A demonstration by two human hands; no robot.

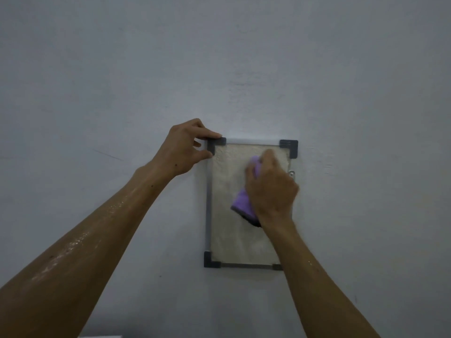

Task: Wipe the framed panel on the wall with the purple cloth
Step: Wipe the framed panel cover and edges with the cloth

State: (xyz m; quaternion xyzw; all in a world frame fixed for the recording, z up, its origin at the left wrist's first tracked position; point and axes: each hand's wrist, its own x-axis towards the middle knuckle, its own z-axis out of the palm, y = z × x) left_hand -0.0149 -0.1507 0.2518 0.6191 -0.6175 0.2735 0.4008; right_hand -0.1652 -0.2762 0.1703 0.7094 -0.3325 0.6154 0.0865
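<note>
A framed panel (229,230) hangs upright on the wall, with a pale textured surface, a thin grey frame and dark corner pieces. My left hand (186,148) grips its top left corner between thumb and fingers. My right hand (271,189) presses a bunched purple cloth (244,203) with a dark edge against the upper right part of the panel. The cloth shows below and to the left of my hand. My right forearm hides the panel's lower right corner.
The grey-white wall (244,69) fills the view around the panel. A small metal bracket (292,174) sits at the frame's right edge. A white object's edge (100,336) shows at the bottom of the view.
</note>
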